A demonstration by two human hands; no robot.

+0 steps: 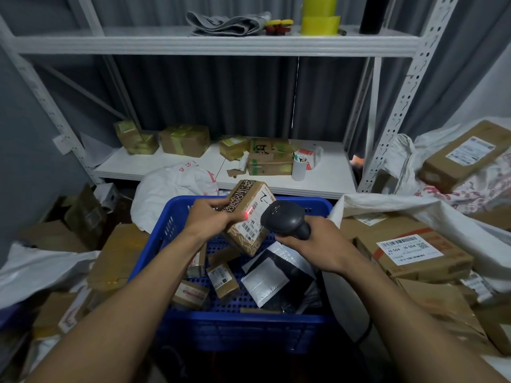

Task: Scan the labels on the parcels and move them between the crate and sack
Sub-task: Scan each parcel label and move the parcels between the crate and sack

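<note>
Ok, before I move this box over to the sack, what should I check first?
1. Left hand grips the parcel: ok.
2. Right hand aims the scanner at the label: ok.
3. Red light lands on the label: ok, near its edge.
4. Scan registered: cannot tell.
5. Sack on the right lies open: ok.

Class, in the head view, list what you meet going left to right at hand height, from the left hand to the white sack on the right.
Left hand → held parcel → black scanner → right hand → large labelled box in the white sack.
</note>
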